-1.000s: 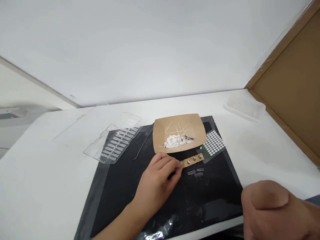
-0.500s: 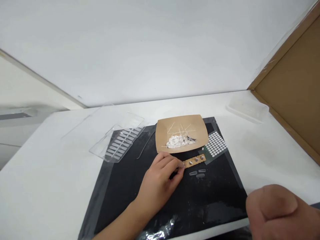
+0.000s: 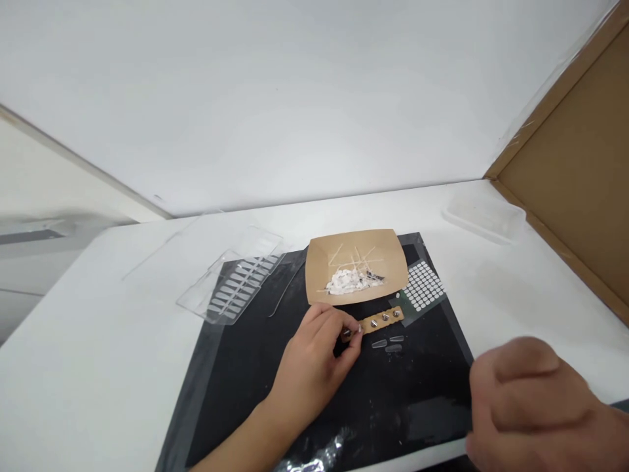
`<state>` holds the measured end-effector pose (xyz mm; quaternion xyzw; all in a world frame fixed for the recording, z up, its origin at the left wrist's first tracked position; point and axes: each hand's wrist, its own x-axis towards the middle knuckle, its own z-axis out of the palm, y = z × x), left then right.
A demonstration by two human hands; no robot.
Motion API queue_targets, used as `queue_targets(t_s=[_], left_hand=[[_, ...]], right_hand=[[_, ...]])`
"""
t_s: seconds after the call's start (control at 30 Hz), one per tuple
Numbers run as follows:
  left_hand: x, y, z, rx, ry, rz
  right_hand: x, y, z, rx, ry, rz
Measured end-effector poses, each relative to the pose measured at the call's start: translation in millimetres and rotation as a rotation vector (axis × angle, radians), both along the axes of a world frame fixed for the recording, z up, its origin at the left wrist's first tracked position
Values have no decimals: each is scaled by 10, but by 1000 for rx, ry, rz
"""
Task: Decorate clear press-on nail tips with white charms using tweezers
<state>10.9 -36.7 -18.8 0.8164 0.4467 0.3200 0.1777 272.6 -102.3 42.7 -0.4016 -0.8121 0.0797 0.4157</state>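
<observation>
Over the left part of a scalloped tan strip (image 3: 381, 321) with small metal studs on it, my left hand (image 3: 314, 367) is closed in a pinch. A tiny pale bit shows between thumb and forefinger, too small to name. Just right of these fingers, clear false nail tips (image 3: 379, 343) lie on the black mat (image 3: 417, 387). At the lower right, my right hand (image 3: 535, 400) is raised near the camera with its fingers curled into a fist. Whatever it may hold is hidden.
Behind the strip stands a brown paper tray (image 3: 319, 259) with white scraps and thin sticks. A sheet of white dots (image 3: 423, 287) lies to its right. Leftward are a clear case of nail tips (image 3: 240, 288) and a thin dark rod (image 3: 285, 292). A clear plastic lid (image 3: 484, 219) sits back right.
My right hand has shifted left and slightly up, still closed. My left hand keeps its pinch at the strip, and a stud left of its fingertips now shows. The view has tilted slightly.
</observation>
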Motion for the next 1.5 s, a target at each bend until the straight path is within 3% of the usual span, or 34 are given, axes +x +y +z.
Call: queue_targets(t_s=[0.07,0.13,0.33,0.53,0.63,0.83,0.93,1.0,1.17,1.27,1.4,1.5], left_hand=[[-2,-7,-2,-40,12,25],[-2,-15,1,-66,23,45],[-5,-22,21,-26,60,21],[-29,1,23,5,74,-8],[-50,18,8,8,81,-19],[-95,48,71,85,88,-53],[-137,80,165,170,60,-40],[-192,126,217,236,50,47],[-434,320,205,267,274,561],[-575,417,126,202,469,726],[-631,447,74,169,559,707],[-561,410,135,292,407,557]], right_hand=[[-113,183,60,-10,123,15],[-197,404,42,210,165,158],[-229,865,-242,377,26,259],[-158,871,-232,95,-452,408],[-144,839,-250,-36,-575,410],[-192,822,-402,-117,-737,400],[-235,789,-430,-128,-723,373],[-261,766,-434,-126,-721,358],[-270,770,-435,-122,-732,389],[-241,784,-402,-158,-677,407],[-214,763,-284,-248,-483,475],[-223,752,-202,-326,-276,525]])
